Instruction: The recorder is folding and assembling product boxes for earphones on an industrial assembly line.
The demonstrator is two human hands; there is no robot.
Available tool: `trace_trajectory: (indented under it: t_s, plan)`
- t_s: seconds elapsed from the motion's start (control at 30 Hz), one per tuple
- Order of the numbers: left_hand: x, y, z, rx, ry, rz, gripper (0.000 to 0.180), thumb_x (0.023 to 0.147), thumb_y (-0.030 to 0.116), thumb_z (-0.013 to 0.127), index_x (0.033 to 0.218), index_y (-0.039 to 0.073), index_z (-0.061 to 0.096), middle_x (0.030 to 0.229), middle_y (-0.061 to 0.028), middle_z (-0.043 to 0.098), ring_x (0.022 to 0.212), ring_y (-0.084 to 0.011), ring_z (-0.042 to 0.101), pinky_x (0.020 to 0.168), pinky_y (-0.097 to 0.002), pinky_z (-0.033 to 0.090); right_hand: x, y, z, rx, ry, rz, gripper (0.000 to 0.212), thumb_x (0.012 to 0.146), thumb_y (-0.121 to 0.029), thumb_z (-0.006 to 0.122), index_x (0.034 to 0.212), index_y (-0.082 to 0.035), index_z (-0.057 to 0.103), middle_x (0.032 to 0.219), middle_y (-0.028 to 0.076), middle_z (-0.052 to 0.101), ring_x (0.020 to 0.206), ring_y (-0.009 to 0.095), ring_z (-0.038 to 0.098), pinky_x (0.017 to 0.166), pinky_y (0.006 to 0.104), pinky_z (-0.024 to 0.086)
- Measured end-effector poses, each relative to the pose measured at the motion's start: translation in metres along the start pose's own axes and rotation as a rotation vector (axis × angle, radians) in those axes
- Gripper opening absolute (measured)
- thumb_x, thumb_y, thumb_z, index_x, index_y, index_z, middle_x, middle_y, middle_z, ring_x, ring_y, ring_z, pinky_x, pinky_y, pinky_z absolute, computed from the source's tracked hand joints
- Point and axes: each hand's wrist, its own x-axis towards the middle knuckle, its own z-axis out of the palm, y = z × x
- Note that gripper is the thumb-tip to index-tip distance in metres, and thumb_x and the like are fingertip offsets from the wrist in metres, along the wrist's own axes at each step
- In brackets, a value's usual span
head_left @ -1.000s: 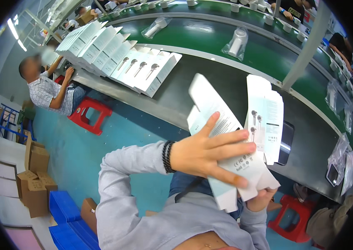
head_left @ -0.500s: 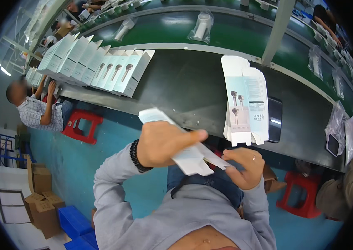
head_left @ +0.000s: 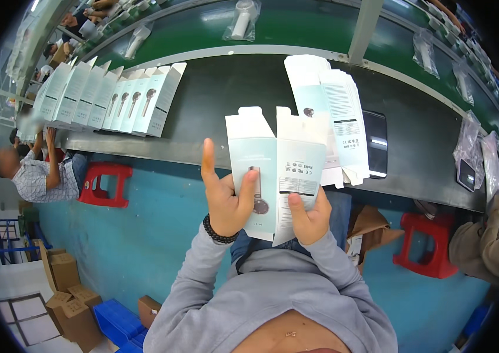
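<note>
A pale blue and white folding carton (head_left: 259,154), opened out of its flat state, is held upright before my chest between both hands. My left hand (head_left: 227,203) grips its left side, thumb over a printed picture and index finger stretched upward. On the opposite side, my right hand (head_left: 311,219) clasps the carton with the thumb on its front panel; the other fingers are mostly hidden behind. Its top flaps stand raised. Just behind it, a stack of flat cartons (head_left: 343,106) of the same look lies on the dark workbench (head_left: 226,88).
Several erected cartons (head_left: 158,103) stand in a row on the bench's left. A dark tablet-like device (head_left: 377,144) lies beside the flat stack, with plastic bags (head_left: 470,141) and a phone (head_left: 466,175) farther right. Red stools (head_left: 105,184) flank me; a co-worker (head_left: 40,173) sits left.
The carton has swung from a slanted, low position to upright in front of me, showing two printed panels. My right hand now grips its side; the view has shifted slightly.
</note>
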Motion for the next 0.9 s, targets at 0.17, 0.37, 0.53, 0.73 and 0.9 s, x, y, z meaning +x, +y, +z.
trace_trajectory:
  t_s: [0.17,0.37,0.53,0.73,0.9]
  plan:
    - [-0.019,-0.021,-0.019,-0.154,-0.035,-0.066,0.089,0.075,0.023,0.068,0.137,-0.001,0.009,0.137,-0.0164,0.025,0.124,-0.0233,0.029,0.097,-0.0379,0.030,0.000,0.004,-0.007,0.079,-0.075,0.059,0.041,0.085,-0.028,0.058,0.108,0.006,0.050,0.099,0.010,0.060,0.088,0.013,0.055,0.076,0.0250,0.043]
    - [-0.041,-0.031,-0.034,-0.474,-0.409,-0.406,0.121,0.057,0.042,0.078,0.139,0.001,-0.001,0.140,-0.0153,0.023,0.128,-0.0259,0.025,0.103,-0.0385,0.021,0.010,0.007,-0.008,0.051,-0.376,0.088,0.043,0.087,-0.028,0.055,0.114,0.003,0.045,0.090,0.011,0.063,0.080,0.012,0.058,0.074,0.0247,0.045]
    - [-0.039,-0.029,-0.020,-0.253,-0.135,-0.247,0.119,0.057,0.022,0.080,0.139,0.007,-0.005,0.135,-0.0183,0.030,0.124,-0.0295,0.032,0.099,-0.0394,0.028,0.013,-0.001,-0.001,0.035,-0.212,-0.113,0.069,0.087,-0.046,0.046,0.132,0.002,0.024,0.110,0.018,0.053,0.098,0.020,0.053,0.084,0.0314,0.043]
    - [-0.035,-0.028,-0.013,0.322,-0.059,-0.066,0.118,0.060,0.019,0.078,0.139,0.009,-0.009,0.135,-0.0257,0.027,0.122,-0.0338,0.036,0.098,-0.0442,0.029,0.000,0.003,0.008,0.259,-0.152,-0.291,0.112,0.067,-0.056,0.067,0.138,-0.001,0.000,0.138,0.021,0.023,0.127,0.031,0.027,0.101,0.0394,0.025]
    - [-0.028,-0.025,-0.014,0.642,-0.434,0.309,0.111,0.063,0.041,0.072,0.139,0.003,0.001,0.143,-0.0241,0.002,0.129,-0.0497,0.001,0.100,-0.0587,0.004,0.007,0.012,0.011,0.283,-0.134,-0.202,0.105,0.068,-0.037,0.075,0.138,0.000,0.007,0.135,0.016,0.031,0.123,0.025,0.033,0.098,0.0366,0.030]
